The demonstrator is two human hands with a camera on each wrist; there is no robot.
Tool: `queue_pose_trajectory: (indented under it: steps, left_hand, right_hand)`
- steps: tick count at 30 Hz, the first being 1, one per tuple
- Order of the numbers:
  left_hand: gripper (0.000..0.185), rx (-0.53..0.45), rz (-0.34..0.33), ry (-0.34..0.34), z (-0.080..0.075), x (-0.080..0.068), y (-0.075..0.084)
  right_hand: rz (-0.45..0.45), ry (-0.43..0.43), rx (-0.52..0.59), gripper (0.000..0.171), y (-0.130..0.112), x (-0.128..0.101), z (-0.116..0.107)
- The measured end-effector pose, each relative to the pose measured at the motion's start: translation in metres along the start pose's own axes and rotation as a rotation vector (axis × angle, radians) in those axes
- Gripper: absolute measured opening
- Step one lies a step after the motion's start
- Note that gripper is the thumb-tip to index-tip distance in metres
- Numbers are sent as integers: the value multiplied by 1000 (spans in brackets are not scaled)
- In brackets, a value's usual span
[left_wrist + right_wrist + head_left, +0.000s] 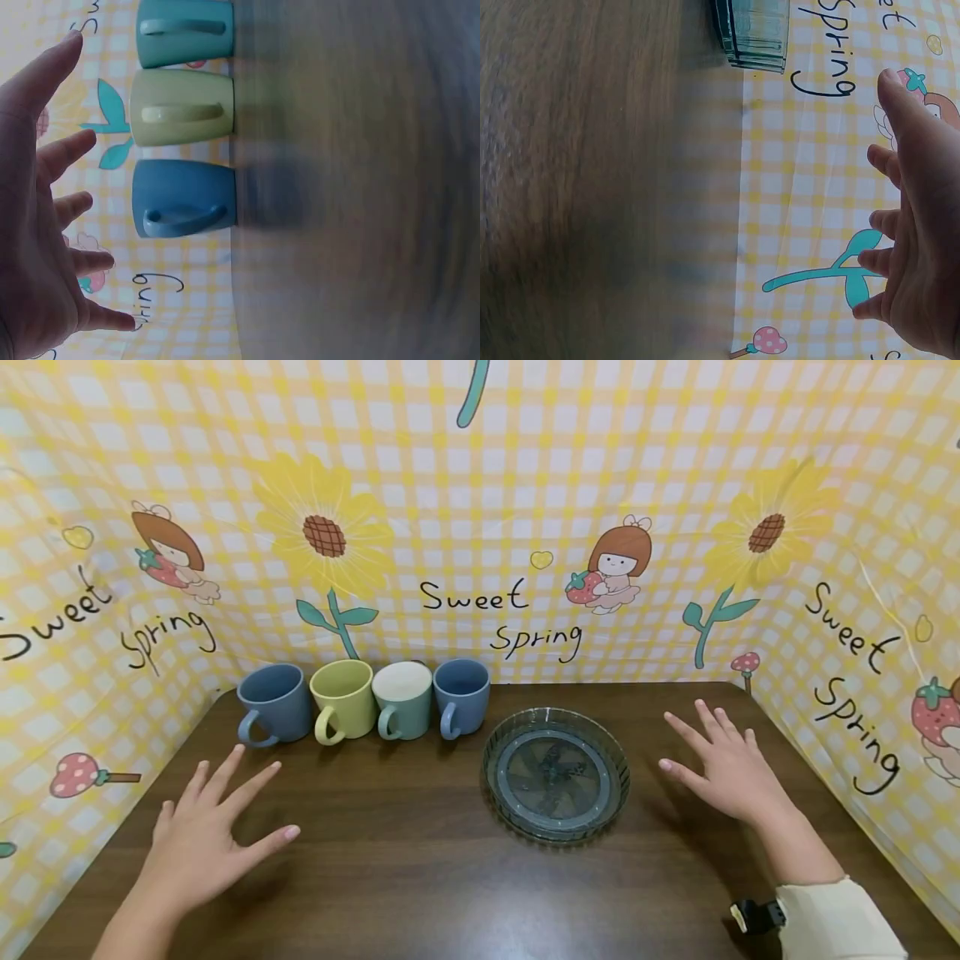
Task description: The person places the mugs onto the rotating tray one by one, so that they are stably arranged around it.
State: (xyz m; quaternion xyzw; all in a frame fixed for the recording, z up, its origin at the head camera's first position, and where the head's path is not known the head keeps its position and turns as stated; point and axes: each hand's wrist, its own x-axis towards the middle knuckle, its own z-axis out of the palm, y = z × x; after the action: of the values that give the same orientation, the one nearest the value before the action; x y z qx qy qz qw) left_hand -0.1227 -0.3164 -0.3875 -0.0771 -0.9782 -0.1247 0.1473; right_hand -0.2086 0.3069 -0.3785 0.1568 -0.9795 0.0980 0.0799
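**Hovering with both hands spread over the bench**

Spreading wide, the fingers of the left hand are straight and apart, holding nothing; the left wrist view shows the same splayed fingers in front of the mugs. The right hand is likewise flat with its fingers fanned out and gripping nothing, seen edge-on in the right wrist view.

Nearest the left hand, beyond its fingertips, stands a blue mug at the left end of a row along the back of the bench. Just beside it come a yellow-green mug, a teal mug and a second blue mug, all upright with handles facing the person, each touching or nearly touching the next.

A clear glass plate lies flat on the bench between the hands, nearer the right one and just right of the mug row.

A yellow checked backdrop with sunflowers surrounds the bench
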Motion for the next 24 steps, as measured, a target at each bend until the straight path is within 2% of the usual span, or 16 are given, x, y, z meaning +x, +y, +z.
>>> queue_pose_trajectory:
  steps: [8,12,19,24]
  left_hand:
    - [80,-294,52,14,3,4,13]
    - [78,-408,62,7,5,5,20]
    - [80,-543,65,-39,9,8,33]
    - [79,-595,75,-33,10,12,40]
  right_hand:
    - [-48,30,147,73,-1,1,3]
    - [-51,31,215,71,-4,2,3]
    - [-48,21,273,71,-10,4,5]
    - [-64,24,299,72,-12,5,7]
